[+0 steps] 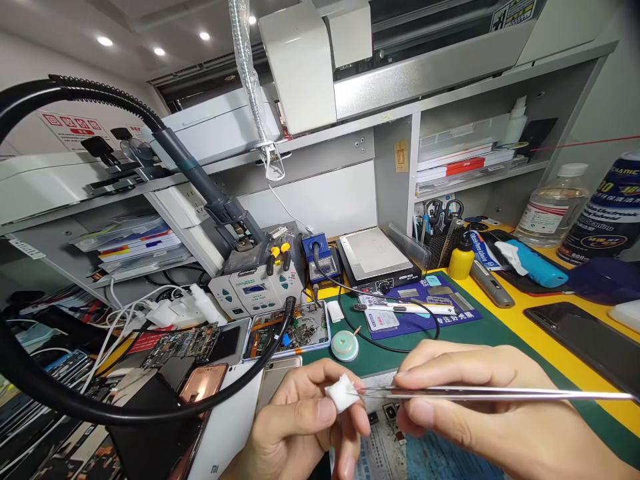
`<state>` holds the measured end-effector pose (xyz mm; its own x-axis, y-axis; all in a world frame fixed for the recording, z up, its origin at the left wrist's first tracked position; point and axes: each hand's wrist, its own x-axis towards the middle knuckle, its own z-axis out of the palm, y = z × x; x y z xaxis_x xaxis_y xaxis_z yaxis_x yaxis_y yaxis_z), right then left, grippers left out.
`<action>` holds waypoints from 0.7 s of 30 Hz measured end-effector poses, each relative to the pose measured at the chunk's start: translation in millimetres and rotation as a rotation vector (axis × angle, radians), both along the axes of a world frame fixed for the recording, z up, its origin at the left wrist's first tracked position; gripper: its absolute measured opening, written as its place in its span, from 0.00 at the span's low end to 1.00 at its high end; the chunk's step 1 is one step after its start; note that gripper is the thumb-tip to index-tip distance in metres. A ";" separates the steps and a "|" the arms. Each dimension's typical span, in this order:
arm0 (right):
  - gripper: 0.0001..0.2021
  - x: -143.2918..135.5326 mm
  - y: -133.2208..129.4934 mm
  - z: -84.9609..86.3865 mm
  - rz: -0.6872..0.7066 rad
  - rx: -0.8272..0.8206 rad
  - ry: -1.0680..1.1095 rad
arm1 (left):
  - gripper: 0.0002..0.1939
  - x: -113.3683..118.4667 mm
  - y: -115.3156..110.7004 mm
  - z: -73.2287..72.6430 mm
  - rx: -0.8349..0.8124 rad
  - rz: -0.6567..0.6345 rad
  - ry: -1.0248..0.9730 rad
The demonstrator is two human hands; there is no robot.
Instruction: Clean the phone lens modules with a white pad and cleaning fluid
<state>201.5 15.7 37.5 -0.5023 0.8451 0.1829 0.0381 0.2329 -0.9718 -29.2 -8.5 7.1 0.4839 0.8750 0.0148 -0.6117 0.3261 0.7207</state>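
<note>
Left hand (287,427), half-closed, pinches white wad (342,394); right hand (495,423), at three o'clock, grips tweezers (590,395) between fingertips. Hold wad steady, squeeze gently.

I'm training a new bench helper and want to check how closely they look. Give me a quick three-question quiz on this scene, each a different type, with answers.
1. True or false: the left hand holds a small white wad between its fingers.

2. What is the right hand holding?
A) Scissors
B) Metal tweezers
C) A brush

3. Fill in the colour: the body of the small bottle near the mesh pen holder is ____.

Key: 1 true; 2 B; 3 yellow
</note>
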 end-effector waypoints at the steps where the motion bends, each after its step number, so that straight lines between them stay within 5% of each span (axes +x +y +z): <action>1: 0.03 0.1 0.0 0.8 -0.003 0.010 -0.011 | 0.13 0.0 -0.2 -0.2 0.003 -0.002 -0.002; 21: 0.07 4.4 -0.5 -0.2 -0.022 0.045 0.043 | 0.14 -1.5 1.8 -0.6 0.032 0.022 0.130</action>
<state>205.9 15.3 37.3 -0.4741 0.8465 0.2421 0.0018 0.2759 -0.9612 -30.7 -6.7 6.6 0.4639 0.8857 -0.0187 -0.5192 0.2889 0.8043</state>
